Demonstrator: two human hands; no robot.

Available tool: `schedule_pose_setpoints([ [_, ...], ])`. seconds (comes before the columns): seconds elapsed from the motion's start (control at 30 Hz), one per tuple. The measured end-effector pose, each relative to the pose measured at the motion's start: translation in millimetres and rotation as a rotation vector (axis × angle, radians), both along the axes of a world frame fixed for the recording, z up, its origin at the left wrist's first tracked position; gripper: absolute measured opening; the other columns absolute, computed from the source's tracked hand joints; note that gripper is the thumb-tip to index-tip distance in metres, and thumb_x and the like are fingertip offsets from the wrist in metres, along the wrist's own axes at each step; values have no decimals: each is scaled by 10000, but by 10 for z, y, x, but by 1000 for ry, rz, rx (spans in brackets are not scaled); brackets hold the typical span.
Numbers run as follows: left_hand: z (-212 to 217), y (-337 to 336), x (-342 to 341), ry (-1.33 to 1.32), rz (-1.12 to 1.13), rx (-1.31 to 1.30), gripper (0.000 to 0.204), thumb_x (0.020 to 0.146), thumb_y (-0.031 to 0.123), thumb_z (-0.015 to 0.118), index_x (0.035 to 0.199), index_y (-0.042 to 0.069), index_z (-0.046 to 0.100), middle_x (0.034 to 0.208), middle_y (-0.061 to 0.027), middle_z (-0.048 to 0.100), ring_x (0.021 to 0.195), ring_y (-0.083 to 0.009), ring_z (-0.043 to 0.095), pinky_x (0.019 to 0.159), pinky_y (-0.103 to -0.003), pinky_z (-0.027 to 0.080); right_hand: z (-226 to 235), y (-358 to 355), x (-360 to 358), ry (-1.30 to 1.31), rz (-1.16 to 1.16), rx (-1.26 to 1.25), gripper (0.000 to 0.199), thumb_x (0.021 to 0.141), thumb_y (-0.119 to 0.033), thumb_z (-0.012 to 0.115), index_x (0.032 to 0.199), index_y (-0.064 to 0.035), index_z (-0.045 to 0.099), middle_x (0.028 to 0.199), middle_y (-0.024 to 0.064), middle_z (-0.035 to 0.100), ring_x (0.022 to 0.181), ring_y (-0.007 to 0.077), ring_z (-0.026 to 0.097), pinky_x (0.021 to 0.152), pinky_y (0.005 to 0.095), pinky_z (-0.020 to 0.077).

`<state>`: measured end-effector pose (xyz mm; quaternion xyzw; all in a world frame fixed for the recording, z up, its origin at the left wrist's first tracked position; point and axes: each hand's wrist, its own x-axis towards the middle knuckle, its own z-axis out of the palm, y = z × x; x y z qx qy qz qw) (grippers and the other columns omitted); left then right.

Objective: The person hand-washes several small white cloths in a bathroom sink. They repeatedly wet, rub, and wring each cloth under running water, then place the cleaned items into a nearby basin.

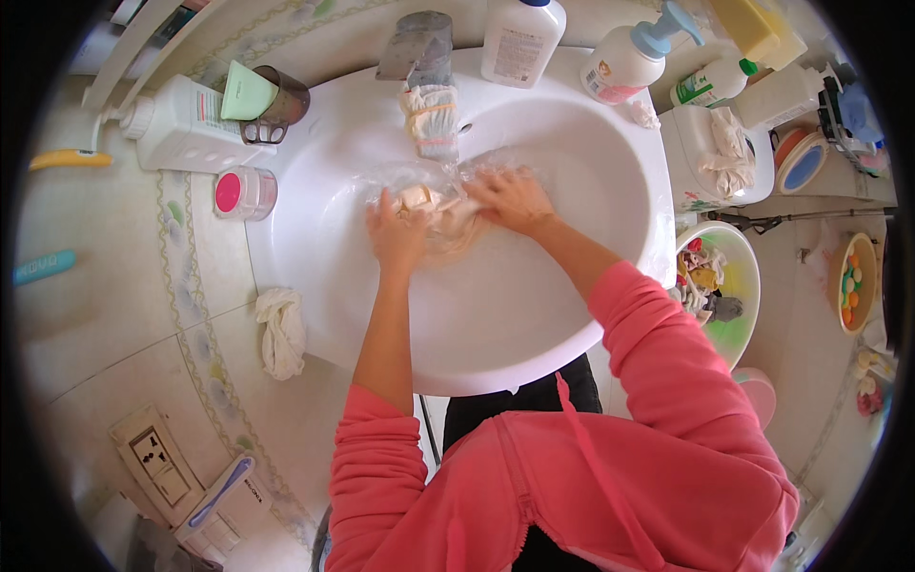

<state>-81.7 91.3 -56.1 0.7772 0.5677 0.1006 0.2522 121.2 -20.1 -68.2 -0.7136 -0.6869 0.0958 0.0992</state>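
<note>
Stood over a white oval sink [572, 315] set against pale tiled walls [114, 315] with a green leaf border. Wore a pink zip jacket [610, 467], sleeves pushed up the forearms. To the right, saw a light green basin [742, 334] holding small mixed items, then a white box [688, 153] with a crumpled cloth on top. Along the back rim, found a white bottle [521, 38], a pump bottle [631, 59] with a blue head, and a grey tap [417, 46] with a rag [432, 119] tied below it. On the left, noted a lying white bottle [186, 129], a dark mug [278, 103] with a mint cup [245, 92] in it, a pink-lidded jar [243, 194], a wrung white cloth [281, 329] and a wall socket [157, 462].

In the middle of the sink, under the tap, lay a pale wet cloth [440, 205], bunched, blurred and glossy with water. Left hand [398, 231] pressed down on it, fingers curled around the bundle. Right hand [513, 198] lay flat on its other end, fingers spread; cannot tell whether pinching any fabric.
</note>
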Motion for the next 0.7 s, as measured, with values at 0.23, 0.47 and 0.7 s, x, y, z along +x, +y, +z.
schedule_pose_setpoints([
  [0.23,593,-112,388,-1011,557,-1372,596,907,495,512,1318,71,429,1260,-112,496,1140,-250,515,924,-379,457,554,206,-921,719,-376,464,365,739,-127,732,1088,-97,627,1106,115,569,921,301,594,780,394,509],
  [0.47,40,-243,356,-1437,-310,-875,464,944,436,439,1207,58,491,1075,-49,571,1001,-167,560,809,-334,499,760,222,-1050,428,-117,629,149,719,-194,671,857,-167,623,846,54,557,703,233,597,497,378,473],
  [0.7,680,-117,193,-927,251,-1185,374,934,243,519,1245,36,499,1143,-78,572,1008,-189,595,797,-334,516,258,53,59,119,-204,313,143,716,-205,610,850,-160,636,819,40,564,706,246,603,615,407,480],
])
